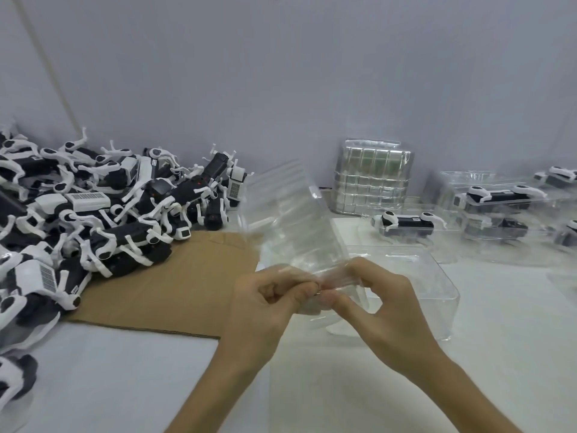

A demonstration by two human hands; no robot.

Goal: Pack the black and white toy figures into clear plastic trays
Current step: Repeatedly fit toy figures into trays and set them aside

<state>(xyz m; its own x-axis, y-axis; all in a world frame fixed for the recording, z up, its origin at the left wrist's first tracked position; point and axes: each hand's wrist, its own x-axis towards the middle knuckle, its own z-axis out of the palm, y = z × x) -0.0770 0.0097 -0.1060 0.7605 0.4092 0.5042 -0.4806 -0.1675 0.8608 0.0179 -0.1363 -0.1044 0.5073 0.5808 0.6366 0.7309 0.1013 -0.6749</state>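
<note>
Pinching one clear tray with fingers

Two bare forearms reach in from the near edge of the tabletop, angling toward each other. The left hand and right hand meet almost fingertip to fingertip, fingers curled, pinching the lower rim of a tray tilted up off the tabletop.

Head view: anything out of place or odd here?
The toy figures lie in a tangled heap, some off the cardboard sheet. Left hand and right hand pinch an empty clear tray, tilted up. Nothing looks damaged.
</note>
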